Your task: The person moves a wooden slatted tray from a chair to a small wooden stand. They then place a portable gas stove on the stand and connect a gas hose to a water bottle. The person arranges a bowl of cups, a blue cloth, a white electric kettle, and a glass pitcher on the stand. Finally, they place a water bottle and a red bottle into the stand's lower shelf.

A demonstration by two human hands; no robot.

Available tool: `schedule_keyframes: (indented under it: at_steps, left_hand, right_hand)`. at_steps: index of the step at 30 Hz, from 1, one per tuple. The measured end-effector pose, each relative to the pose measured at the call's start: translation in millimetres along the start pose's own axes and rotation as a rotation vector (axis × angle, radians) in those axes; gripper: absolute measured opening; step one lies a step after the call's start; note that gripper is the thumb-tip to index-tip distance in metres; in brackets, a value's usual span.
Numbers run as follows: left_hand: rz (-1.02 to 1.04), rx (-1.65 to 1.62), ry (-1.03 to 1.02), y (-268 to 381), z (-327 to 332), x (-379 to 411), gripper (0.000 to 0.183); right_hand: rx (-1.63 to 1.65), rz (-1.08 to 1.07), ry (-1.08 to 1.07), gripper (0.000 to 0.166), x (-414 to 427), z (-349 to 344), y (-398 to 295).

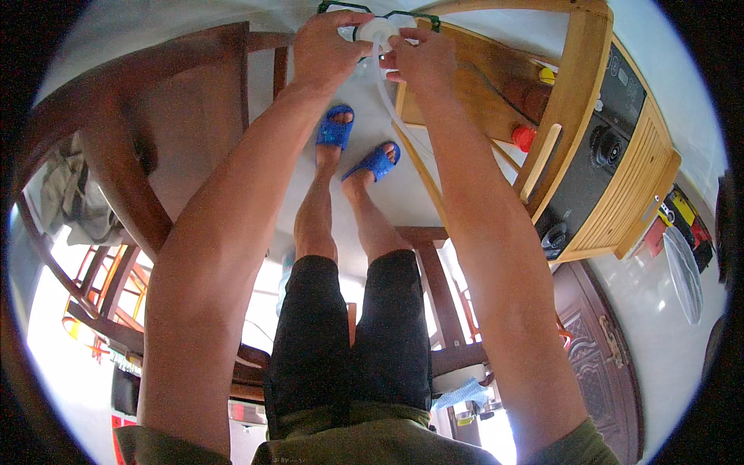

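Observation:
Both my arms reach to the top middle of the head view. My left hand (328, 49) grips the left side of a small round white plastic fitting (378, 32), with the fingers around its rim. My right hand (421, 58) has its fingertips on the fitting's right side, close to where a clear flexible tube (382, 87) joins it. The tube hangs down from the fitting and passes behind my right forearm. Dark green frame parts (410, 17) show behind the fitting; what they belong to is unclear.
A dark wooden chair (192, 99) stands at left. At right is a wooden cabinet (572, 104) with a black panel with speakers (598, 151), and a red round object (523, 139) near it. Blue slippers (334, 131) are on my feet. A carved door (598, 360) is at lower right.

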State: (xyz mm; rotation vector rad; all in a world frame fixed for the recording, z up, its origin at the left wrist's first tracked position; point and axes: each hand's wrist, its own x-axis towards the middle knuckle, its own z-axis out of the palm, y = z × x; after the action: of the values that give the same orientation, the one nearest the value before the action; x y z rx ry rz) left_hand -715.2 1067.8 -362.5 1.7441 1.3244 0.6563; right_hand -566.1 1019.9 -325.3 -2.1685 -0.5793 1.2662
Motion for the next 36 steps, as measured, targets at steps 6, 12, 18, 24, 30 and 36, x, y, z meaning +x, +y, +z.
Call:
schedule_keyframes:
  at_steps: [6, 12, 18, 24, 30, 36]
  left_hand:
    - [-0.125, 0.059, -0.087, 13, -1, -6, 0.040]
    - [-0.123, 0.007, -0.070, 26, 1, -8, 0.040]
    - [-0.066, -0.041, -0.113, 2, -5, 13, 0.029]
    - [-0.542, -0.335, -0.195, 6, -9, 22, 0.016]
    - [-0.495, -0.034, -0.143, 13, 0, 27, 0.018]
    - [-0.147, 0.270, 0.021, 33, -7, 5, 0.020]
  right_hand:
    - [-0.086, -0.139, 0.024, 0.029, 19, 5, 23]
    - [-0.094, -0.207, 0.194, 0.028, 14, 13, 28]
    - [-0.117, -0.043, 0.035, 0.031, 5, 2, -6]
    - [0.000, 0.130, -0.059, 0.034, 6, -3, -11]
    - [-0.406, -0.023, 0.041, 0.031, 9, 8, -19]
    - [-0.502, -0.091, 0.017, 0.035, -53, -6, -37]
